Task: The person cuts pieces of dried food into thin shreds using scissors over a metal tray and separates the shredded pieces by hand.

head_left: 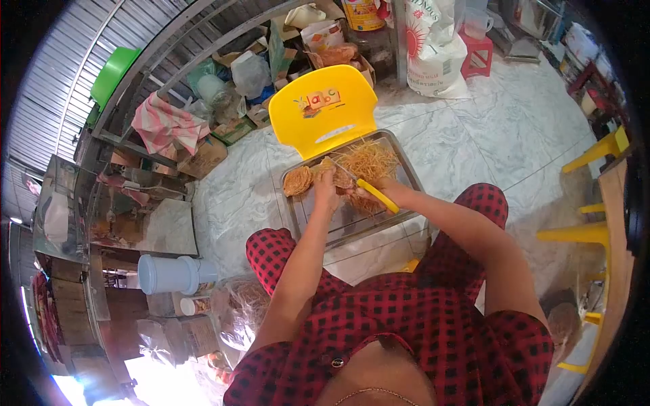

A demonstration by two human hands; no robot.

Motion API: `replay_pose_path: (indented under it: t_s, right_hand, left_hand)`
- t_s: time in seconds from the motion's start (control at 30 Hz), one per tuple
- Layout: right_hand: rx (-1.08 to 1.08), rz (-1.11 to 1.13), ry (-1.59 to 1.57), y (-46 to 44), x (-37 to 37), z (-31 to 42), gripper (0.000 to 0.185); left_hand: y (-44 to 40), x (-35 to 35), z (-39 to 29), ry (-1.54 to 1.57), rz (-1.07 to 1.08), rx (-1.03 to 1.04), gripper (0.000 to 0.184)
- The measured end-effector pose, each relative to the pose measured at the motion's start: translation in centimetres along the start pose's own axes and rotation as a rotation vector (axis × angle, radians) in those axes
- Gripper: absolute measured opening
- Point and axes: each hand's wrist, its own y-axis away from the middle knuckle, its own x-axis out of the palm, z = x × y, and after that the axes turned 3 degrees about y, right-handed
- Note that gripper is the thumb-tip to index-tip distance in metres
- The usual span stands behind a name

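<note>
My left hand (pixel 326 187) is closed on a light brown, rough-looking piece (pixel 323 166) above the left half of a metal tray (pixel 347 237). Similar golden-brown rounded pieces (pixel 297 181) lie to its left. In my right hand (pixel 380 189) is a pair of yellow-handled scissors (pixel 377 195), as far as I can tell; the thin blade points up and left at the piece. A heap of thin tan strips (pixel 369 160) spreads over the tray's far right part. More strips lie under my right hand, partly hidden.
Beyond the tray rises a yellow chair back (pixel 323 108). Ahead stands a large white sack (pixel 433 51) beside a red stool (pixel 477 54). Boxes and bags crowd the shelf at upper left. A pale blue bucket (pixel 166 274) is on the left, yellow stools (pixel 575 233) on the right.
</note>
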Motion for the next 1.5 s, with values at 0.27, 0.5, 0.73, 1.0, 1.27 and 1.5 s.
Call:
replay_pose_path:
  t_s: [0.27,0.5,0.73,1.0,1.27,1.5]
  right_hand:
    - [0.150,0.035,-0.193,-0.9,0.9,-1.0,0.067]
    - [-0.014,-0.126,-0.102,0.8,0.6,0.6,0.062]
    - [0.051,-0.092,-0.079,-1.0,0.8,-1.3,0.063]
    - [-0.050,0.106,-0.218,-1.4,1.0,-1.7,0.069]
    - [-0.052,0.129,-0.121,-0.4,0.7,-0.8,0.071]
    - [-0.135,0.136,-0.099,-0.2,0.4,-0.4,0.068]
  left_hand:
    - [0.4,-0.1,1.5,0.010,0.075,0.006,0.017]
    - [0.5,0.4,1.9,0.073,0.060,0.039,0.014]
    - [0.3,0.0,1.4,-0.019,0.090,0.052,0.016]
    - [-0.7,-1.2,-1.6,0.102,-0.080,0.134,0.021]
    - [-1.1,-2.0,-2.1,0.127,-0.084,0.113,0.021]
    - [-0.3,-0.9,-2.6,0.081,-0.103,0.134,0.020]
